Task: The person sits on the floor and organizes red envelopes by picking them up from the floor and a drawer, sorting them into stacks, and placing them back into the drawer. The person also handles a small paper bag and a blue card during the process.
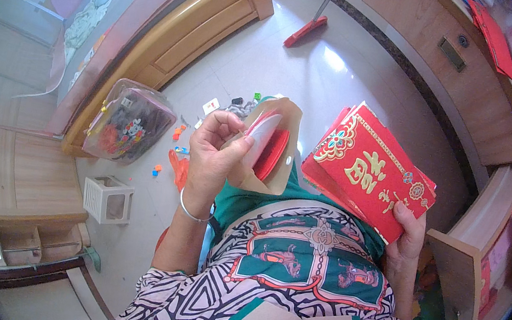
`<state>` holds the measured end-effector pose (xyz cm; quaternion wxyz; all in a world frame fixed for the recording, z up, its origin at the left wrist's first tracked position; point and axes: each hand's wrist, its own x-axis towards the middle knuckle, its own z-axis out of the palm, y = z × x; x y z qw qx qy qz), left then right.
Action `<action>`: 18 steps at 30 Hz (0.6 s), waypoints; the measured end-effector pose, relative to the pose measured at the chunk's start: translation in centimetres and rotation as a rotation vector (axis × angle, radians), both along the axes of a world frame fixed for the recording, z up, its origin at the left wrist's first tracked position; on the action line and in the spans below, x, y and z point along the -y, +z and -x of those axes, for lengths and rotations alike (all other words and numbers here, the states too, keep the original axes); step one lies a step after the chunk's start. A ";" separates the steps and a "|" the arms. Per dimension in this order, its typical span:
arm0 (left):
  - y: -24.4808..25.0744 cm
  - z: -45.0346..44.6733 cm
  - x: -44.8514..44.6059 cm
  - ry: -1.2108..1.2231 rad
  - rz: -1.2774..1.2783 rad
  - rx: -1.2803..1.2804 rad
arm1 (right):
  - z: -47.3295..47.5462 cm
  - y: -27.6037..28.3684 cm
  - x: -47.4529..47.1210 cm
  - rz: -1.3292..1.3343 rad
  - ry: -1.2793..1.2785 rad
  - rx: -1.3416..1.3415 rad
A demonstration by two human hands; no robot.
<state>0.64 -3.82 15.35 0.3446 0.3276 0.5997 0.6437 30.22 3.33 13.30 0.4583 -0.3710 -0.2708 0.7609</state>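
Note:
My left hand (220,149) pinches the edge of a brown paper envelope (291,140), whose opening faces me. Inside the envelope stand red paper packets (272,155) and something pale or translucent. To the right, my right hand (408,232) grips a fanned stack of red envelopes (368,172) by its lower right corner, thumb on top. The uppermost one bears gold characters and coloured flower ornaments. The envelope and the stack are held apart, above my lap.
An open drawer (455,239) juts out at right below a wooden desk (429,32). Toy bricks (178,132), a clear plastic bag (132,121) and a white plastic box (107,200) lie or stand on the floor at left. Ahead is a red broom (306,31), near a wooden bed frame (207,18).

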 end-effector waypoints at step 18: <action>-1.8 -2.0 -0.5 -0.089 -0.045 0.222 | -1.3 -1.9 0.2 0.057 0.050 0.033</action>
